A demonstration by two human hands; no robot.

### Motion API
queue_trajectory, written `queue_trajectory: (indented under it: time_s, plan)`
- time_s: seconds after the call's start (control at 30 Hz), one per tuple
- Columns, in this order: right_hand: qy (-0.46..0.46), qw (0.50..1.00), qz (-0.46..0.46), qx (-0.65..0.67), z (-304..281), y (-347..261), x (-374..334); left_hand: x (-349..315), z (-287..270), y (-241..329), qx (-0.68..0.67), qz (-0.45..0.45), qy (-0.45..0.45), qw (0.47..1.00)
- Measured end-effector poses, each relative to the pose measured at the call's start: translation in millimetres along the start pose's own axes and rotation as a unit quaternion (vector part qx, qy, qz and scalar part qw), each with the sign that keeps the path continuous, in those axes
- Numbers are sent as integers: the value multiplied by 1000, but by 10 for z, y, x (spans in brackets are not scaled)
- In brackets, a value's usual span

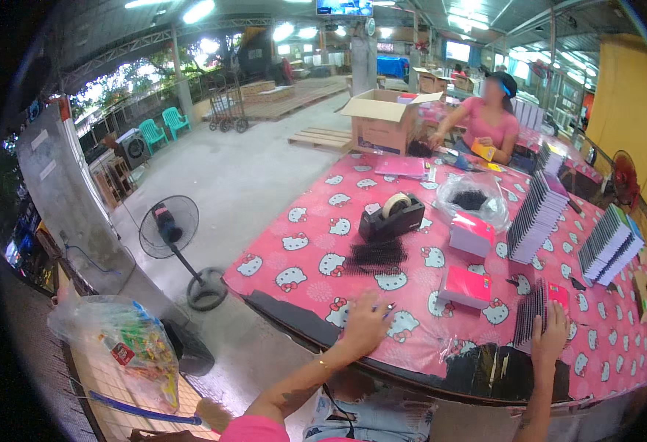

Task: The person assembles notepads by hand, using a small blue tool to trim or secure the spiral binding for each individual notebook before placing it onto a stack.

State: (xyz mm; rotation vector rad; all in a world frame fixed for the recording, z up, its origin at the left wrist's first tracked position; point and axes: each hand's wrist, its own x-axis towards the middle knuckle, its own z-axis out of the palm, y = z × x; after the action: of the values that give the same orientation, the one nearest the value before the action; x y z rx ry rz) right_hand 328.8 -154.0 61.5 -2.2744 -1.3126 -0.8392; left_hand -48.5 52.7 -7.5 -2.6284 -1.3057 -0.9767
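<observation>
My left hand [368, 324] rests near the front edge of the table, its fingers curled round something small with a dark, narrow tip, mostly hidden. My right hand [550, 333] lies with fingers stretched along a stack of pink-covered notebooks [559, 295], touching it. Black binding coils [531, 313] run down the stack's left side. Two stacks of pink notebooks, one [465, 287] between my hands and another [472, 234] beyond it, show no coils. A pile of loose black coils [376, 257] lies ahead of my left hand, beside a black tape dispenser [392, 218].
Tall stacks of bound notebooks [537, 217] stand at the right. A plastic bag [472, 200] with coils lies farther back. Across the table, a person in pink [489, 121] handles things beside an open carton [386, 125]. A standing fan [172, 228] is on the left floor.
</observation>
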Motion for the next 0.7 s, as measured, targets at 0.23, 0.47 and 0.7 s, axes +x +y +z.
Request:
queue_trajectory:
  time_s: [0.23, 0.47, 0.7]
  plan:
    - [78, 997, -5, 4, 383, 58, -46, 862, 512, 949, -164, 240, 88, 953]
    - [64, 998, -3, 14, 198, -21, 0, 1002, 1199, 995, -136, 279, 14, 951]
    - [65, 934, -14, 352, -125, -845, -458, 827, 465, 1149, -195, 329, 36, 923]
